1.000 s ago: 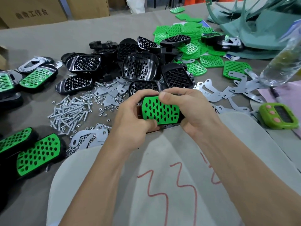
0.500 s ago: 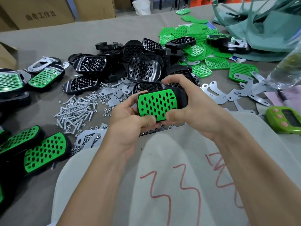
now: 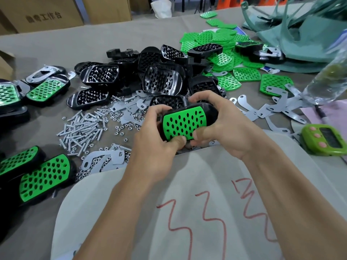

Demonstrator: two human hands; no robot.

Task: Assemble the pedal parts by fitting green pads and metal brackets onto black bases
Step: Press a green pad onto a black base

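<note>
Broadly, the grey-clothed table (image 3: 131, 30) is crowded. A pale sheet (image 3: 206, 175) with red scrawl covers the near edge. Beyond it are a heap of black bases (image 3: 161, 79), loose green pads (image 3: 225, 59) fanned out to the far right, metal brackets (image 3: 262, 109) to the right, and a scatter of screws (image 3: 82, 128) to the left.

Above the sheet's far edge, both hands hold one black base (image 3: 211, 113) with a green pad (image 3: 185, 122) lying in its face. The left hand (image 3: 155, 147) curls round the left end, and the right hand (image 3: 225, 128) wraps its fingers over the far rim. Both thumbs press on the pad's near edge, apparently seating it.

The base looks like light, rigid moulded plastic, glossy and so a little slippery. It is best gripped by its ends and rim, as it is now. The pad looks thin and somewhat flexible (probably rubbery), so it should tolerate firm thumb pressure worked along the edge.

Open room is mostly toward the body, over the sheet. A green timer (image 3: 326, 139) and a clear bottle (image 3: 328, 81) stand to the right, and finished pedals (image 3: 45, 177) lie to the left, so wide sideways sweeps risk knocking them.
</note>
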